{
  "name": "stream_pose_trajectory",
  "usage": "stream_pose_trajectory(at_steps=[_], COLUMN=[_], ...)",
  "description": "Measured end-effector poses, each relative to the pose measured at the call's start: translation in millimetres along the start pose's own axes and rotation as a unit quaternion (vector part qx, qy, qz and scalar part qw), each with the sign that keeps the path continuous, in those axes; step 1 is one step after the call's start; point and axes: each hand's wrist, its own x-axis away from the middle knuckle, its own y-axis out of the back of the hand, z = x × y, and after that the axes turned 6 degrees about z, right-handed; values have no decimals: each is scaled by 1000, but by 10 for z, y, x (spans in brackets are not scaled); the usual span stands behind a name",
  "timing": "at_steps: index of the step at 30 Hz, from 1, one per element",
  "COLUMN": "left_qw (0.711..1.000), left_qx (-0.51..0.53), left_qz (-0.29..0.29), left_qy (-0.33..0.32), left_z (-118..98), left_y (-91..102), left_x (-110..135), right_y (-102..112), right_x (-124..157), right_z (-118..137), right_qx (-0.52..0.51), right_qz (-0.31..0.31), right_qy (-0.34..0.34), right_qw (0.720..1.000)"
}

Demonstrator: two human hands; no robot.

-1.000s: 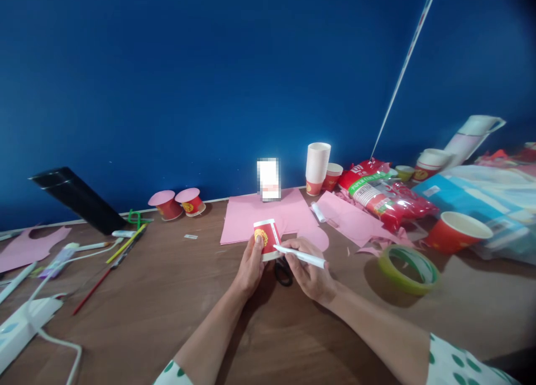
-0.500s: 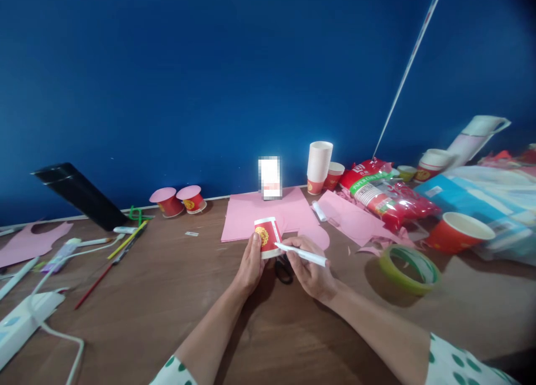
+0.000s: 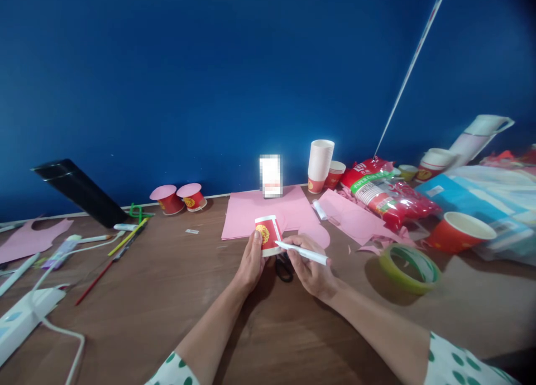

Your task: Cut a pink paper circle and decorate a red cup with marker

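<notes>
A red paper cup (image 3: 271,234) with a gold emblem and white edges is held in my left hand (image 3: 250,262), thumb on its near left side. Between the fingers of my right hand (image 3: 312,268) is a white pen (image 3: 307,253), its tip at the cup's right side. Dark scissor handles (image 3: 285,268) show on the table just below the cup, the rest of the scissors hidden. Behind my hands lie pink paper sheets (image 3: 247,212), with a rounded pink piece (image 3: 320,236) at their right front corner.
Two red cups topped with pink discs (image 3: 164,200) stand near the wall. Stacked paper cups (image 3: 321,164), a red plastic package (image 3: 372,187), a tape roll (image 3: 410,270) and a lone cup (image 3: 463,232) are rightward. A black bottle (image 3: 79,192) and power strip (image 3: 29,318) lie left.
Nearly everything is as before. The pen tip stays at the cup's right side, and the view has shifted very slightly.
</notes>
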Motion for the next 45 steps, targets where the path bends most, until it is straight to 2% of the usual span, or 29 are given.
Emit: stream_pose_trajectory(at_steps=[45], left_qw=[999], left_qx=[-43], left_qz=[-3], left_qy=[0], left_z=[32], left_y=[40], left_x=[3], right_y=[-5], right_x=[-5], right_z=[-14], right_qx=[9], right_qz=[-2], right_qy=[-1], right_qw=[1000])
